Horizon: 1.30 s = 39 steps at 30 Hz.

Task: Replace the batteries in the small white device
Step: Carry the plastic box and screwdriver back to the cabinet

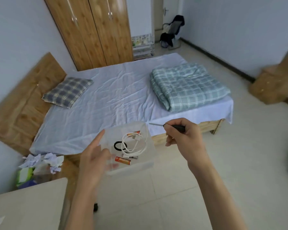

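Seemingly little is done: a translucent plastic box is held by the left hand, an orange cylindrical battery at its near edge; a black-handled screwdriver is gripped by the right hand. No small white device can be identified.

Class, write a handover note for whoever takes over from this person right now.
Left hand holds the clear plastic box by its left wall.
Right hand grips a small black-handled screwdriver.
In the box: one orange battery, a second orange battery behind, coiled white cable, black ring.
No white device seen; the whole battery swap is left.
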Tool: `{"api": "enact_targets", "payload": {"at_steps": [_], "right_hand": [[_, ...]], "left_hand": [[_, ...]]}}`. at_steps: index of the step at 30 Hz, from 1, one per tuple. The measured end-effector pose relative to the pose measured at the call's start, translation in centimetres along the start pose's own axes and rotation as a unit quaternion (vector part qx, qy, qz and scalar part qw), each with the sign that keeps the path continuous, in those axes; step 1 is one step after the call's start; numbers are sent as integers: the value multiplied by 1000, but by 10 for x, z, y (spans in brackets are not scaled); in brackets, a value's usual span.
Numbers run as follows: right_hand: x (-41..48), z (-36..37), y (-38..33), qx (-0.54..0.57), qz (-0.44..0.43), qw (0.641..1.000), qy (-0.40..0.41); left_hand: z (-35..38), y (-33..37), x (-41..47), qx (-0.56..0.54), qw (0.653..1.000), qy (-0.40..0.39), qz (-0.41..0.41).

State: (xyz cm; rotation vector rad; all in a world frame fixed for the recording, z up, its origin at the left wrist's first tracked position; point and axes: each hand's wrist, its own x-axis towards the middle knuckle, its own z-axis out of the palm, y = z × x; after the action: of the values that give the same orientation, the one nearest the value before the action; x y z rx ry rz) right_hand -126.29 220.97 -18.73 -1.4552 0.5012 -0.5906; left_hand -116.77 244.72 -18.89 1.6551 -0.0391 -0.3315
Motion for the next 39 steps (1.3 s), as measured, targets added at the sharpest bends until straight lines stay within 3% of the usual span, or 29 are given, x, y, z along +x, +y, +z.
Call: {"api": "enact_targets", "payload": {"at_steps": [9, 17, 22, 27, 39], "right_hand": [[86, -199, -14, -20, -14, 990, 136], [152, -314, 16, -38, 11, 973, 228], [232, -396, 10, -48, -5, 950, 309], [307, -453, -9, -44, -33, 923, 381], [449, -585, 21, -36, -6, 889, 456]], "left_hand": [[234, 41, 64, 29, 991, -131, 24], [404, 47, 120, 86, 969, -231, 19], [534, 65, 182, 105, 943, -309, 65], [654, 101, 238, 73, 912, -398, 62], [878, 101, 321, 76, 893, -443, 8]]}}
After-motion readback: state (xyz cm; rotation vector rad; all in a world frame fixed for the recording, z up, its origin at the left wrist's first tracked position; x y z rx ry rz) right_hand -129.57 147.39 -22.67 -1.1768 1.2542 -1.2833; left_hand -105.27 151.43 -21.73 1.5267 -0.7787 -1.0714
